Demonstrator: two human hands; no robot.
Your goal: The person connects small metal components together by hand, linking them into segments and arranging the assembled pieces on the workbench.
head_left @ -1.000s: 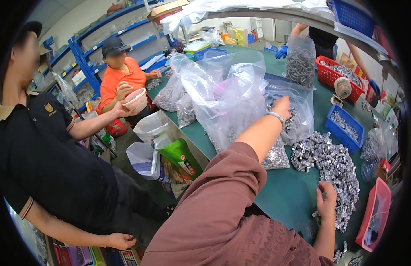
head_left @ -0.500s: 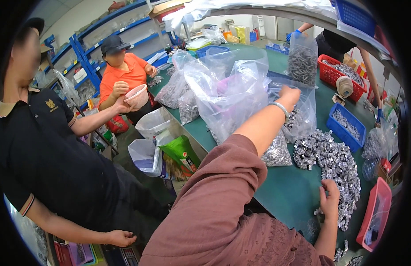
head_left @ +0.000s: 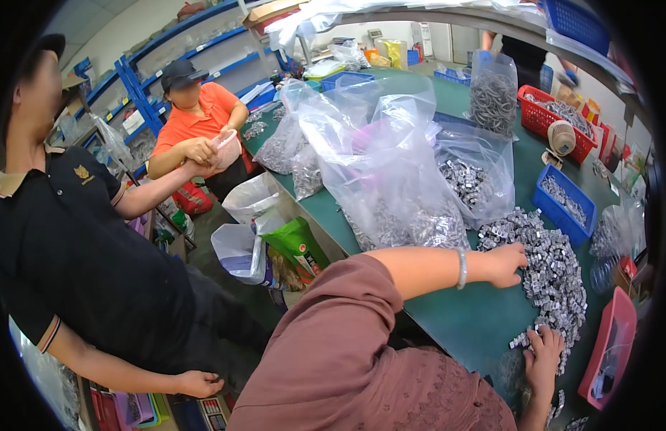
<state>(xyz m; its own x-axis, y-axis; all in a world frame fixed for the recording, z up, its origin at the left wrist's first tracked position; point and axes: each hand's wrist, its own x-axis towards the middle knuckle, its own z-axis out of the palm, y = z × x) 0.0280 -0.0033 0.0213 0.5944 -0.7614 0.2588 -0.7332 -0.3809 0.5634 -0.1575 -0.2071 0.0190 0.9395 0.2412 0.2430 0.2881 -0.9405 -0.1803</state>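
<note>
A heap of small silvery metal parts [head_left: 552, 269] is spread over the green table on the right. My left hand [head_left: 505, 264], with a bracelet at its wrist, reaches across to the heap's left side; its fingers are bent together against the parts, and what they grip is hidden. Lower down, my right hand [head_left: 543, 353] rests at the heap's near end, fingers apart over the parts. Beyond my left hand stands an open clear plastic bag [head_left: 495, 179] with similar metal parts inside. Beside it sits a large clear bag [head_left: 390, 172], bulging with more parts.
A blue basket [head_left: 581, 228] and a red basket [head_left: 584, 151] of metal pieces stand right of the heap. Nearer is a pink tray [head_left: 612, 337]. A bag of dark rings [head_left: 493, 100] stands farther back. Two people at left hold a pale pink basket [head_left: 229, 151].
My left hand has come out of the open bag and down to the heap. My right hand's fingers have spread over the parts. The person in orange now also grasps the pink basket.
</note>
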